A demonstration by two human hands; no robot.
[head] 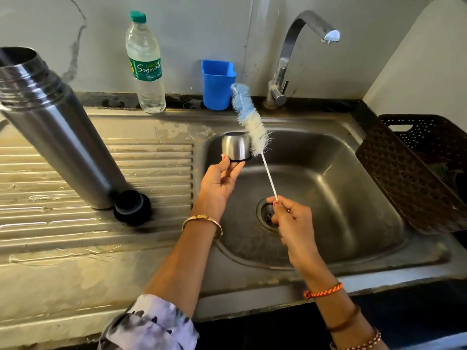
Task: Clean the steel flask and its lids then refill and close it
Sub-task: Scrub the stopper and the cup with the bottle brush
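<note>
Two hands work over the sink (353, 188): the left hand (219, 181), its grip pinched on the steel cup lid (236, 146), holds it rim-down for scrubbing; the right hand (290, 223), forearm raised, clamps its grip on the bottle brush (252, 122), whose bristles touch the lid. Left of both, the steel flask (55, 127) stands open on the tabletop beside its black inner lid (132, 207).

A stained stainless-steel sink unit (374, 188) with a ribbed draining board (75, 223) sits against a pale grey wall (202, 26) marked by a dark crack. A curved chrome tap (290, 54) rises behind the basin. Daylight falls from the right.
</note>
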